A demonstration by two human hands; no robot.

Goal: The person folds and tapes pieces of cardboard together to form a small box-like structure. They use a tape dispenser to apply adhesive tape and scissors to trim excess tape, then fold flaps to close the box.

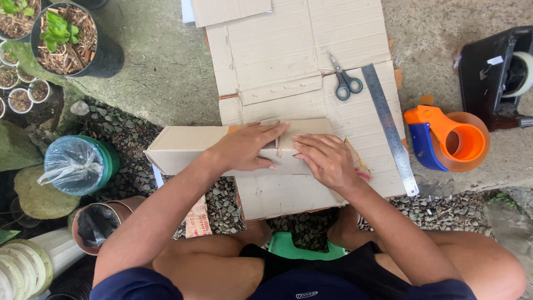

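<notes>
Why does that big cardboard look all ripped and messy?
The flat cardboard sheet under the work is torn: ragged edges and a rip run beside the scissors. The left hand and right hand press flat on a folded cardboard piece that sticks out past the sheet over gravel. Nothing looks spilled.

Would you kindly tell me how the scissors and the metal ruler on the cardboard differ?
The scissors are short, with blue-grey looped handles at the near end; the metal ruler is a long, plain silver strip. The scissors lie wholly on the flattened cardboard sheet, while the ruler runs along its right edge, its near end reaching the edge. Both lie flat, untouched by either hand, right of the folded cardboard piece.
</notes>
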